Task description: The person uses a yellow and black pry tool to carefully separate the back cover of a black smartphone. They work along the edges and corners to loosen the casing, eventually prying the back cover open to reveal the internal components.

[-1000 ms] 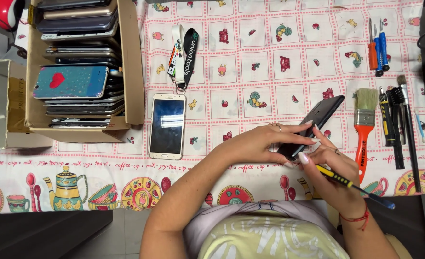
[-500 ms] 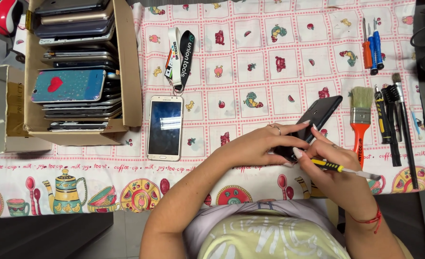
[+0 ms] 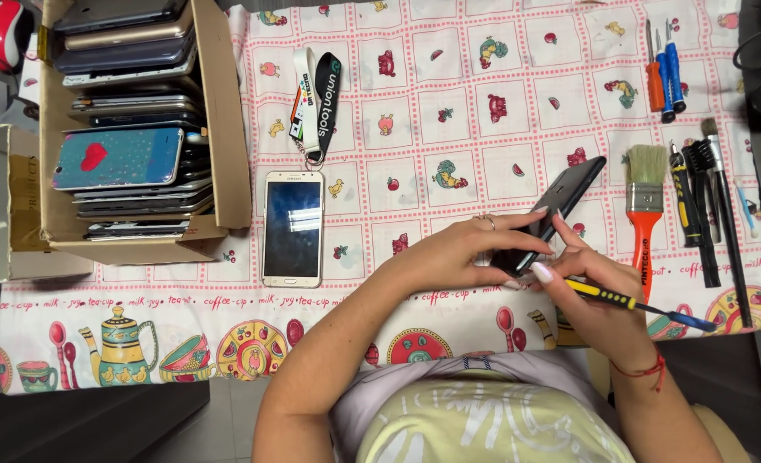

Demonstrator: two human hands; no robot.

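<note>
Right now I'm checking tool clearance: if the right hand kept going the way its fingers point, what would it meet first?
The right hand points up-left, so it meets the dark phone it already touches, likely then the left hand.

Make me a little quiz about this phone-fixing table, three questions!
1. True or false: the left hand grips the dark phone.
2. Which tool is in the right hand? A) paintbrush B) screwdriver C) scissors
3. Fill in: the white phone lies face up beside the cardboard ____ of phones.

Key: 1 true; 2 B; 3 box.
</note>
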